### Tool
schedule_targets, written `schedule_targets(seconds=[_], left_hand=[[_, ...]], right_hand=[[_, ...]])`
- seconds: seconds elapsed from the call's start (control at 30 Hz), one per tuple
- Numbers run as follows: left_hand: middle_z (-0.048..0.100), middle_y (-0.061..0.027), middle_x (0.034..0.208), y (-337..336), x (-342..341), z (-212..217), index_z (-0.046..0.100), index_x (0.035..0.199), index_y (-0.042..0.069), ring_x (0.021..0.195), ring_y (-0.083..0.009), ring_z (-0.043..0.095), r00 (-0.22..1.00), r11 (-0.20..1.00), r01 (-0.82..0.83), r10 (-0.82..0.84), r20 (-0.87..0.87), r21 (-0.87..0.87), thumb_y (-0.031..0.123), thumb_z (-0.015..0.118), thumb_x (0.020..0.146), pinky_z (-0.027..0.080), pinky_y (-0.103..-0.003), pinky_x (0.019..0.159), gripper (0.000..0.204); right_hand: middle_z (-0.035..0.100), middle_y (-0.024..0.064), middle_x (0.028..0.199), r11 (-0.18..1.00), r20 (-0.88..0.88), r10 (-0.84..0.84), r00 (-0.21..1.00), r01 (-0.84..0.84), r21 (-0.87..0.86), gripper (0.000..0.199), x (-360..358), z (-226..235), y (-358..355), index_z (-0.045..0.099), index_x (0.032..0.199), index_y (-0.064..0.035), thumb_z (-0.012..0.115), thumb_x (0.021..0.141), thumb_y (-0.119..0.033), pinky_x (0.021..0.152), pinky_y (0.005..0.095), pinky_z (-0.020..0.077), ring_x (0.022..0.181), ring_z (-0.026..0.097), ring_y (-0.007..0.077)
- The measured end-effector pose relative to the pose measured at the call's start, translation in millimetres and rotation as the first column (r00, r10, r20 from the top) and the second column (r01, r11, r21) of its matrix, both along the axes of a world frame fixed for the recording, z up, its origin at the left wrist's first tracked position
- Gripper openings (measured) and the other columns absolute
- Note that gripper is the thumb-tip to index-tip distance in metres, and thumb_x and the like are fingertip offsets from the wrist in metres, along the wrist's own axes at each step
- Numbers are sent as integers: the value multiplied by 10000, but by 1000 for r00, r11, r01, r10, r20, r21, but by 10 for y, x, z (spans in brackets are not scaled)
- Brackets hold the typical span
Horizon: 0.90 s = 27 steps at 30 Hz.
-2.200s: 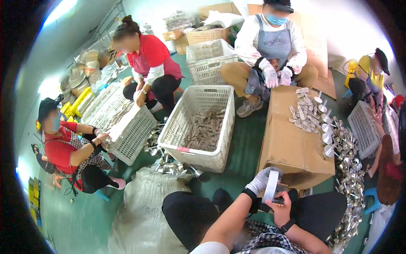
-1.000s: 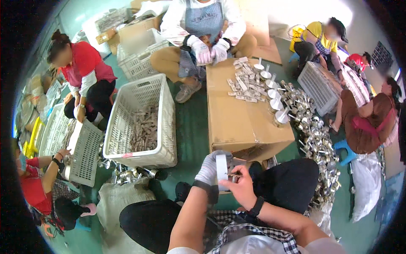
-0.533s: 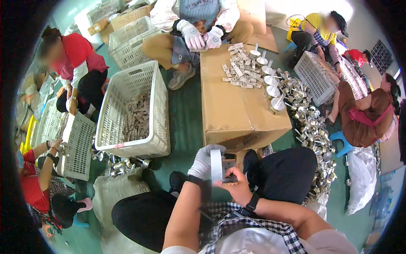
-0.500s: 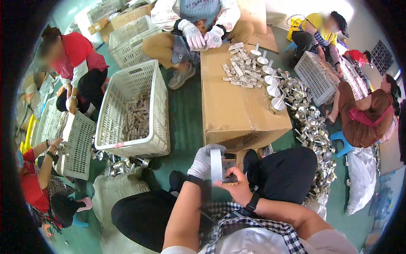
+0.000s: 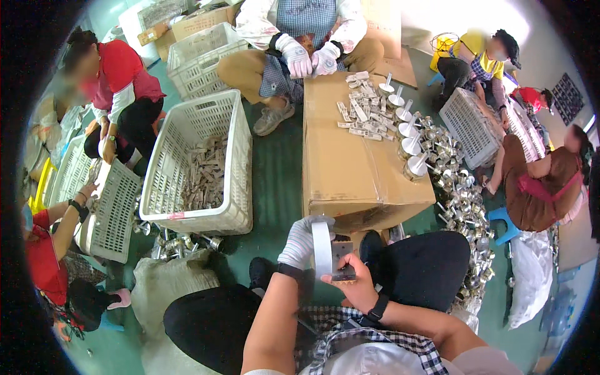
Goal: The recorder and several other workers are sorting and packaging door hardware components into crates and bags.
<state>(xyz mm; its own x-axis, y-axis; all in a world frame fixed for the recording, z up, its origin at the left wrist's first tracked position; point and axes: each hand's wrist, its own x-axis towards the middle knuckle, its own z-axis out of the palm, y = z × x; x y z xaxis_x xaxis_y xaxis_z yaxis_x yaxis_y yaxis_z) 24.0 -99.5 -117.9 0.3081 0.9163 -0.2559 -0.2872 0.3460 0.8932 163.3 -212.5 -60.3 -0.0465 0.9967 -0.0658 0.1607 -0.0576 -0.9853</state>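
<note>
Over my lap, in front of the cardboard box, I hold a packing tape dispenser (image 5: pixel 342 255) with a dark plate and a toothed lower edge. Its wide, pale roll of tape (image 5: pixel 322 249) faces me edge-on. My left hand (image 5: pixel 297 242), in a striped knit glove, is closed round the roll's left side, its fingers partly hidden behind it. My bare right hand (image 5: pixel 355 284) grips the dispenser's lower right, with the thumb across the plate near the teeth.
The cardboard box (image 5: pixel 356 172) bears flat metal clips (image 5: pixel 361 112) and round metal parts with white stems (image 5: pixel 411 146). A co-worker's gloved hands (image 5: pixel 311 61) rest at its far edge. Left stands a white crate (image 5: pixel 240 187) of metal pieces; right lies a heap of metal parts (image 5: pixel 469 219).
The view has shifted slightly, so the box appears a little farther right. My right thumb and fingers have moved a little on the dispenser. The co-worker's gloved hands are slightly farther apart.
</note>
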Motion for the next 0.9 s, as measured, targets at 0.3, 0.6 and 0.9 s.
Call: schedule_targets(seconds=[0.3, 0.6, 0.9], left_hand=[[669, -49, 922, -39, 38, -87, 658, 961, 25, 797, -116, 615, 1000, 1000, 10, -10, -13, 21, -73, 700, 676, 522, -256, 715, 305], [660, -99, 922, -118, 51, -71, 625, 999, -14, 822, -163, 631, 930, 969, 126, -40, 367, -212, -102, 649, 713, 546, -285, 707, 300], [649, -122, 862, -75, 87, -271, 636, 950, -25, 764, -231, 624, 963, 959, 56, 22, 269, -278, 51, 539, 810, 534, -356, 716, 187]], right_hand=[[465, -5, 721, 999, 81, 11, 997, -7, -47, 395, 0, -60, 4, 463, 793, -60, 821, 658, -156, 609, 235, 407, 681, 463, 89], [453, -5, 748, 999, 77, -30, 997, 28, 20, 424, 30, 97, -70, 463, 803, -62, 841, 620, -118, 667, 236, 438, 731, 478, 88], [449, -18, 766, 984, -134, -179, 975, 180, -3, 388, -115, -81, 37, 426, 820, -80, 787, 680, -51, 651, 214, 423, 730, 459, 63]])
